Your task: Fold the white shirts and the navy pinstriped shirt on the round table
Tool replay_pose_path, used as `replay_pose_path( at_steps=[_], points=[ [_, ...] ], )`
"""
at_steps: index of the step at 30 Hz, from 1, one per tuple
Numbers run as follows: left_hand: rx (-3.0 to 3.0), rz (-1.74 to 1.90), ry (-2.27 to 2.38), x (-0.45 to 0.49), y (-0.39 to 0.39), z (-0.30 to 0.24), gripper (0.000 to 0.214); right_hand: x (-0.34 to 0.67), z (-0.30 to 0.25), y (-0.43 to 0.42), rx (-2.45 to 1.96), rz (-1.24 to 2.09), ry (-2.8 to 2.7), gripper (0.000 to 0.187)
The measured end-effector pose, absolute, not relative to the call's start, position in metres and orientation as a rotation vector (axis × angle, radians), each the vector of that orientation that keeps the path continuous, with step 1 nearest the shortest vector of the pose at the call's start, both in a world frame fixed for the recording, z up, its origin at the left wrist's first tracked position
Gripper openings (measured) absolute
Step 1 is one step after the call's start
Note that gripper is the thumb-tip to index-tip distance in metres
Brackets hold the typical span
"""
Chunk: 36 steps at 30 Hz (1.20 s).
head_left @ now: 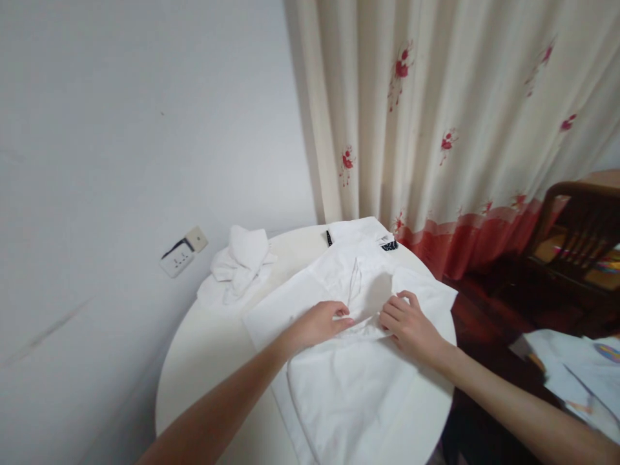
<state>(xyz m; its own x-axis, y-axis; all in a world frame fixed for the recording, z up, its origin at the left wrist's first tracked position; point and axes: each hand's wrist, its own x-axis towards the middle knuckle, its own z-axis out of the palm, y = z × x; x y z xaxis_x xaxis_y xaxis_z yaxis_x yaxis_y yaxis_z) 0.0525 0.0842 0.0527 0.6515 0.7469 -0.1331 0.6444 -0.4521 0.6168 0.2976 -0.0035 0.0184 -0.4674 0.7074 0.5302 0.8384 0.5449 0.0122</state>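
Observation:
A white shirt point(349, 387) lies spread out, somewhat wrinkled, with a slit-like opening near its middle. My left hand point(323, 325) rests on the cloth left of that opening, its thumb and forefinger apart. Across from it, my right hand point(404, 323) has its fingers curled on a raised edge of the shirt, pinching the fabric. Both hands are close together, and the cloth between them is lifted into a small fold. The fingertips of the right hand are partly hidden in the fabric.
The shirt is on a round white table point(194, 368) against the wall. A crumpled white cloth point(242, 258) sits at its back left. Folded white fabric point(361, 230) with black patterned cloth under it lies at the back. To the right are a wooden chair point(576, 226) and papers point(576, 368).

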Motion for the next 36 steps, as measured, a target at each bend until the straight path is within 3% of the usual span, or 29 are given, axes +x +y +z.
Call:
replay_pose_path(
  at_steps=[3,6,10,16,21,25,30,36],
  points=[
    [2.259,0.209,1.123,0.056,0.08,0.055,0.054,0.3,0.013,-0.021,-1.245,-0.358,-2.297,0.018],
    [2.381,0.262,0.984,0.059,0.073,0.061,0.054,0.305,0.01,-0.031,-1.258,-0.319,-2.279,0.021],
    [2.396,0.067,0.929,0.065,0.059,0.067,0.066,0.311,0.009,-0.036,-1.289,-0.324,-2.256,0.02],
    [2.563,-0.132,1.028,0.069,0.04,0.072,0.018,0.313,0.016,-0.042,-1.489,-0.329,-2.16,0.053],
    [2.717,-0.112,1.221,0.066,0.036,0.083,0.02,0.32,0.027,-0.041,-1.632,-0.338,-2.175,0.025],
    [2.617,0.097,1.345,0.062,0.048,0.103,0.021,0.315,0.04,-0.035,-1.608,-0.364,-2.034,0.025],
    [2.428,0.747,1.264,0.044,0.076,0.148,0.026,0.311,0.064,-0.004,-1.461,-0.262,-1.818,0.06],
    [2.261,1.48,1.154,0.022,0.124,0.228,0.029,0.329,0.076,0.096,-1.396,-0.017,-1.652,0.092]
  ],
)
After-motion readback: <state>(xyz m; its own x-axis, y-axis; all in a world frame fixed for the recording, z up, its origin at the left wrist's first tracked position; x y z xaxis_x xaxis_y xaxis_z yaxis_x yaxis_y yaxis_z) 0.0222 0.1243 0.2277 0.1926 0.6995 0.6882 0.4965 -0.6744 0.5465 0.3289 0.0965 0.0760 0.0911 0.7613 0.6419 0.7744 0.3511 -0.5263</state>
